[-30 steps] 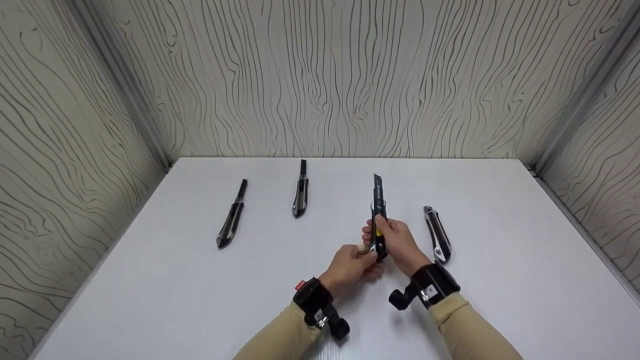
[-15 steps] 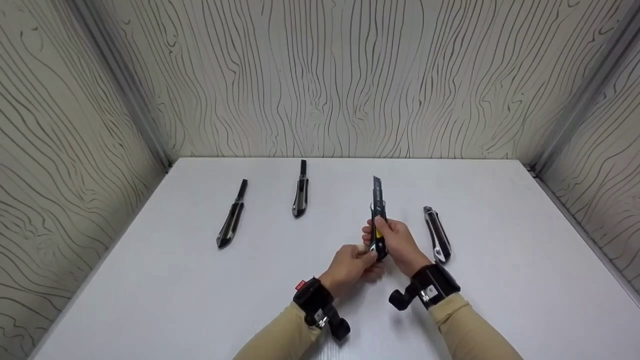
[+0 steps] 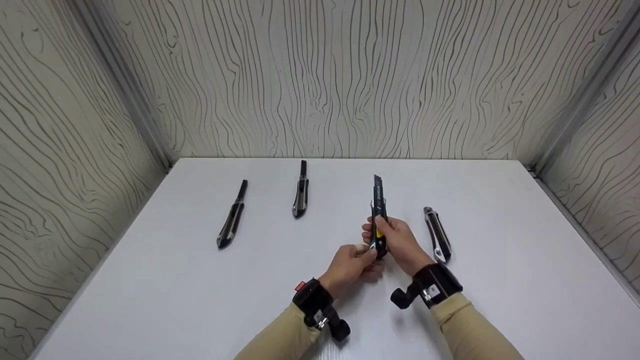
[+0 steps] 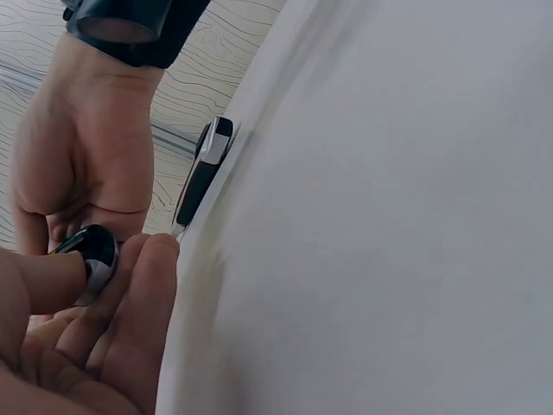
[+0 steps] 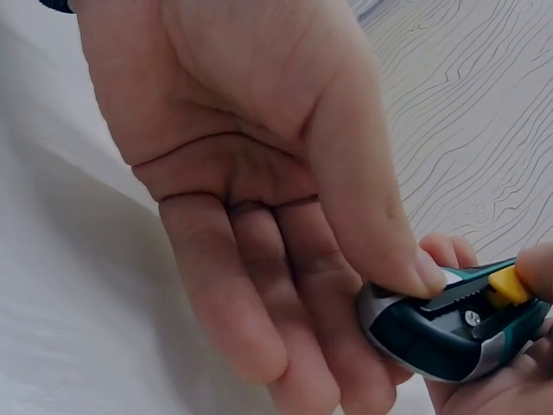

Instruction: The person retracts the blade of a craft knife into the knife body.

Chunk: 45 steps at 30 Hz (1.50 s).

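A utility knife (image 3: 378, 202) with a dark blade out stands between my hands in the head view, its tip toward the back wall. My left hand (image 3: 349, 267) pinches the butt end between thumb and fingers. My right hand (image 3: 401, 244) grips the handle, fingers behind it. In the right wrist view the right thumb (image 5: 537, 270) presses on the yellow slider (image 5: 508, 287). Nearest to the right hand lies a second utility knife (image 3: 438, 237), its blade in. The left wrist view shows the held knife's rounded end (image 4: 102, 259) at the left fingers; the rest is hidden.
Two more utility knives lie on the white table (image 3: 200, 300), one at the left (image 3: 231, 225) and another nearer the back edge (image 3: 300, 200), both with dark blades extended. Patterned wall panels (image 3: 320, 80) enclose the table behind and at the sides.
The held knife has tilted very slightly, so its blade catches the light differently. Both hands stay nearly in place, and the knives on the table have not moved.
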### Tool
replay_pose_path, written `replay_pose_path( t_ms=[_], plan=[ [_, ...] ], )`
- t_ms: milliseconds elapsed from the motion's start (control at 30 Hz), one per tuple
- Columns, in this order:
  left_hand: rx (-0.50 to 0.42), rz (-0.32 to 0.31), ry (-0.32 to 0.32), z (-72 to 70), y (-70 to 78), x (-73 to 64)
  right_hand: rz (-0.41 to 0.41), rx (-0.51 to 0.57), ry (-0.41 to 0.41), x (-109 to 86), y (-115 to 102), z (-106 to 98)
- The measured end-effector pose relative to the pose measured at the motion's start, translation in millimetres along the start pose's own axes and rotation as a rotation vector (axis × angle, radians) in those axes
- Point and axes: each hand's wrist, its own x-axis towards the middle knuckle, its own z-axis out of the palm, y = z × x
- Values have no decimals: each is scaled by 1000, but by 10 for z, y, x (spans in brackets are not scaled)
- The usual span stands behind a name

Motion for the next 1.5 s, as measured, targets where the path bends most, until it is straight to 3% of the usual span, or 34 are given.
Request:
replay_pose_path(
  t_ms=[267, 600, 1500],
  plan=[
    [-24, 44, 6, -19, 57, 7, 17, 79, -29, 7, -55, -12],
    [9, 15, 28, -14, 26, 22, -2, -43, 33, 20, 13, 8],
    [34, 24, 38, -13, 4, 16, -18, -27, -13, 9, 36, 10]
  ],
)
